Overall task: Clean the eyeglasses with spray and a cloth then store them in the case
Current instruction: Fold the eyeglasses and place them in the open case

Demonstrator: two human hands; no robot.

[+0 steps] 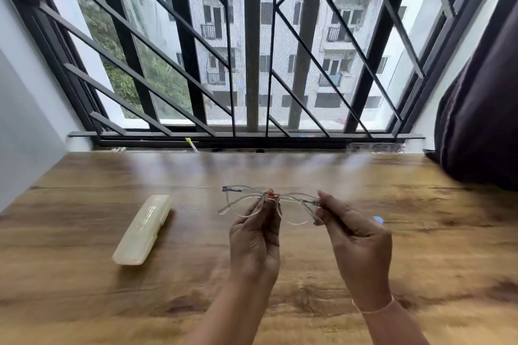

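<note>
Two hands hold the clear eyeglasses (pixel 294 209) above the wooden table (pixel 84 302), centre frame. We note the left hand (pixel 253 238) pinching the bridge and the right hand (pixel 356 241) pinching the frame's right end. Pale case (pixel 143 228) lies lower left, well apart.

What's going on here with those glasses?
A person holds a pair of clear-framed eyeglasses up over a wooden table in front of a barred window. The left hand pinches them near the bridge, and the right hand grips the end of the frame on its side. A pale case lies on the table off to the left and looks shut. No spray or cloth is in view.
</note>
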